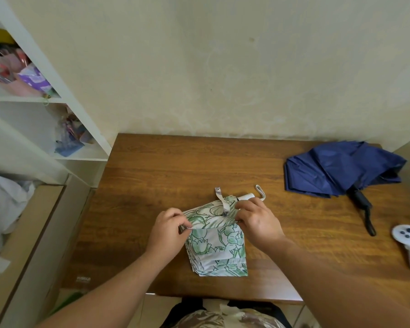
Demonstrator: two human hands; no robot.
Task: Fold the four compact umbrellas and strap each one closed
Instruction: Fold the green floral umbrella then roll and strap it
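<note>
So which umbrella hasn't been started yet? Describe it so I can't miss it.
On the wooden table, look to the far right corner by the wall. The navy umbrella lies there loose, black handle toward the person; the floral umbrella is between both hands.

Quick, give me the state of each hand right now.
Left hand: closed, pinching a fold of the floral umbrella.
Right hand: closed, gripping the same umbrella's canopy near its handle end.
</note>
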